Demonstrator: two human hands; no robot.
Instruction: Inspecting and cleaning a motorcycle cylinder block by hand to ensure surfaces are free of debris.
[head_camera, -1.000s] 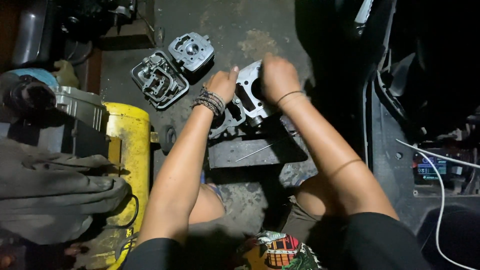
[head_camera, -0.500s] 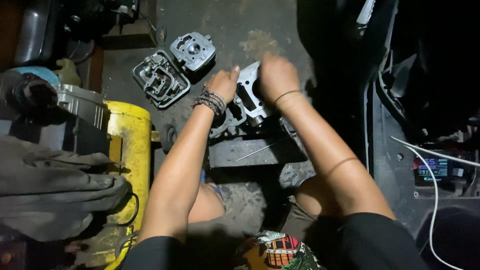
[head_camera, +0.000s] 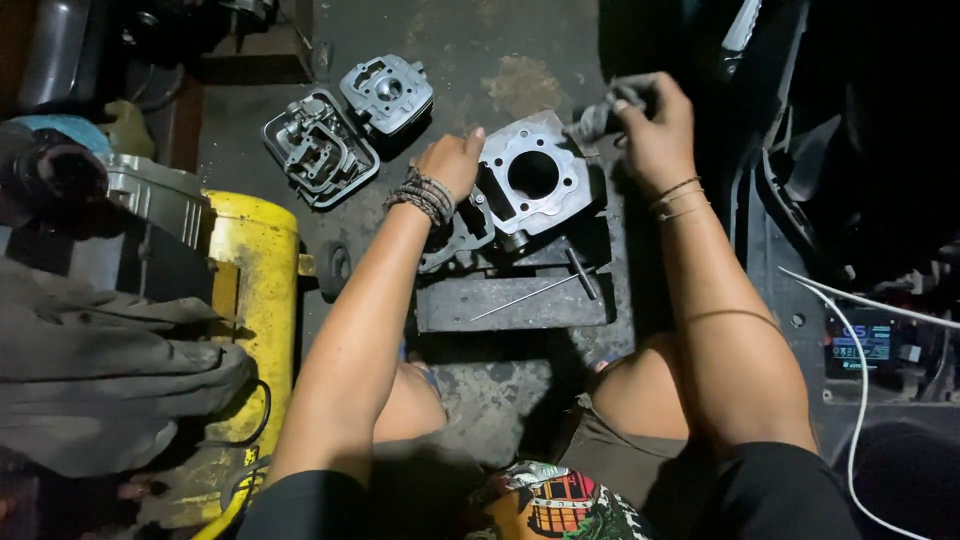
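Note:
A grey metal engine cylinder block (head_camera: 533, 178) with a round bore stands on a dark block (head_camera: 510, 300) on the concrete floor. My left hand (head_camera: 452, 163), with braided bracelets at the wrist, grips the cylinder's left edge. My right hand (head_camera: 655, 125) is lifted off to the cylinder's right and holds a small grey wad, likely a rag (head_camera: 598, 118), next to its top right corner. A thin metal rod (head_camera: 525, 297) and a short dark tool (head_camera: 582, 273) lie on the block below the cylinder.
Two other engine parts, a cylinder head (head_camera: 318, 148) and a cover (head_camera: 388, 92), lie on the floor at upper left. A yellow tank (head_camera: 250, 300) and grey cloth (head_camera: 100, 380) sit at left. A dark vehicle body with white cable (head_camera: 860, 390) is at right.
My right hand has lifted off the cylinder and moved right, uncovering its bore. The left hand stays on the cylinder's left edge.

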